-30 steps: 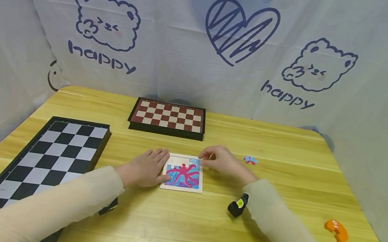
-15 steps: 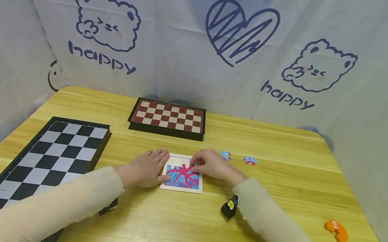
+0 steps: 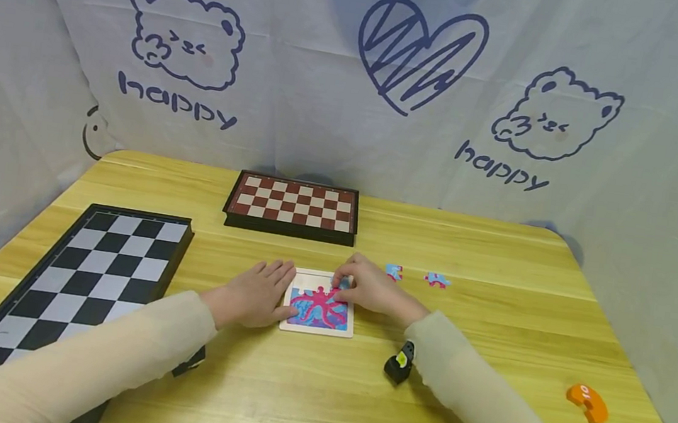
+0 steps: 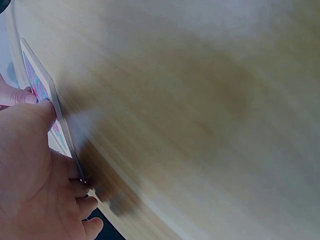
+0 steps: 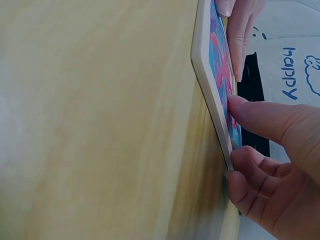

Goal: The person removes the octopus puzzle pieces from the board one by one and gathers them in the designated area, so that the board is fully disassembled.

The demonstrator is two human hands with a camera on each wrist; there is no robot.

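A small octopus jigsaw puzzle (image 3: 318, 312) in a pale frame lies mid-table, with bare backing showing along its upper left. My left hand (image 3: 257, 294) rests flat at the frame's left side, fingers straight and thumb over the lower left edge. At the upper right corner, my right hand (image 3: 374, 289) has its thumb and curled fingers on a blue puzzle piece, mostly hidden by the fingers. In the right wrist view the thumb (image 5: 255, 115) touches the picture while the other fingers bend at the frame's edge. Two loose pieces, one blue (image 3: 395, 271) and one blue-pink (image 3: 436, 280), lie beyond that hand.
A red-and-white checkered board (image 3: 295, 204) stands behind the puzzle. A larger black-and-white board (image 3: 106, 274) lies left, partly under the left sleeve. An orange curved piece marked 10 (image 3: 589, 404) lies on the right. A printed curtain (image 3: 303, 92) hangs behind the table.
My right hand has moved left from beside the frame onto its upper right corner, uncovering a loose blue piece. Its fingers have since lifted slightly. The left hand stays put.
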